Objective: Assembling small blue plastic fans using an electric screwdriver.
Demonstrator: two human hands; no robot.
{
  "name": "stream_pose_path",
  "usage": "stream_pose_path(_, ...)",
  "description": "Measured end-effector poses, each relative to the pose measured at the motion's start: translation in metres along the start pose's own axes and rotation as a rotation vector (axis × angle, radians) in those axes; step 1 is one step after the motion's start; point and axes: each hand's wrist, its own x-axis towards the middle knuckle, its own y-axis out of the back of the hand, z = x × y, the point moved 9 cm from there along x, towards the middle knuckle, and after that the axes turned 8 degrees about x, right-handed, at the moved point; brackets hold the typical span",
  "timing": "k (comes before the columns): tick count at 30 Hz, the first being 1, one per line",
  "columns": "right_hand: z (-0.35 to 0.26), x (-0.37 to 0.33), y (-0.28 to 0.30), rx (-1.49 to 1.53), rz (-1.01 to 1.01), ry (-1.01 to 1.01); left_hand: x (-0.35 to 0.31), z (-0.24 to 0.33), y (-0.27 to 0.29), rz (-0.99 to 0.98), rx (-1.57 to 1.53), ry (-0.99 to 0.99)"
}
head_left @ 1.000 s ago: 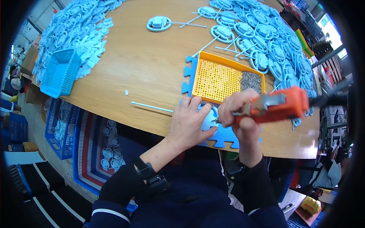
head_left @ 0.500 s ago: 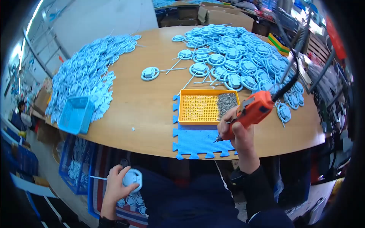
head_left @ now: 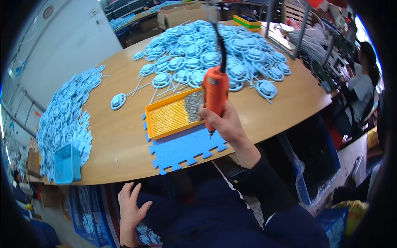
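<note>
My right hand (head_left: 225, 124) is wrapped round an orange electric screwdriver (head_left: 216, 91), which hangs from a black cable with its bit pointing down. The bit sits above the right end of a blue foam mat (head_left: 186, 145). Beside the tool, partly on that mat, lies a yellow tray (head_left: 152, 132) with a perforated yellow grid and a heap of small grey screws (head_left: 194, 106) at its right end. My left hand (head_left: 131, 211) is empty, thumb and fingers apart, below the table's front edge. Under it, light blue round parts (head_left: 144, 233) show in a crate.
Light blue round parts with stems (head_left: 194, 47) are heaped across the far table. More blue pieces (head_left: 66, 105) pile at left, near a blue plastic bin (head_left: 67, 166). One round part (head_left: 118, 101) lies alone. A person (head_left: 362, 93) sits at far right.
My left hand has let go of the light blue round part it held. The screwdriver has turned more upright in my right hand. The whole view has swung to the right.
</note>
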Motion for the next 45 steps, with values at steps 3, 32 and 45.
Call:
stream_pose_path(3, -0.008, 0.003, 0.009, -0.033, 0.029, 0.089, -0.004, -0.007, 0.001, 0.02, 0.004, 0.036)
stream_pose_path(32, -0.105, -0.044, -0.067, -0.808, 0.14, 0.814, 0.004, -0.058, -0.014, 0.19, -0.217, -0.005)
stream_pose_path(45, 0.128, 0.322, -0.008, -1.435, -0.014, 0.168, 0.111, -0.176, -0.027, 0.189, -0.113, 0.182)
